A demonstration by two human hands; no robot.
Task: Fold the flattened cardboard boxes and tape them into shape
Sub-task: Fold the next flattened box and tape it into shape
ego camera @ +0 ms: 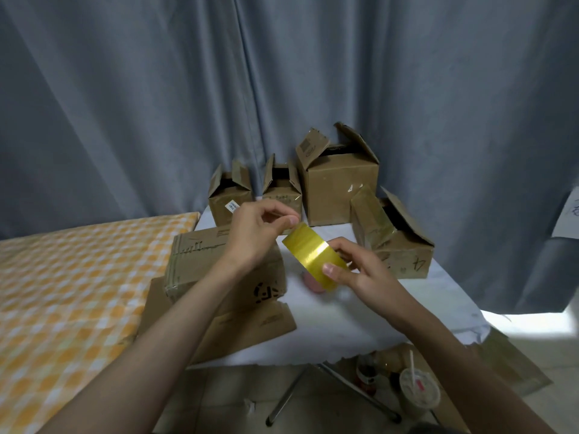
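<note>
My right hand (360, 270) grips a yellow roll of tape (308, 253) above the white table. My left hand (260, 233) pinches the roll's upper edge between thumb and forefinger, at the tape's loose end. Under my left forearm stands a folded cardboard box (200, 261) with taped seams, resting on flattened cardboard (250, 327) at the table's left front.
Three open boxes (336, 183) stand at the back of the table (344, 324), and another open box (394, 242) lies at the right. A pink object (310, 281) sits under the tape. A bed with an orange checked cover (72, 292) is left. Cups and bottles (416, 393) stand on the floor.
</note>
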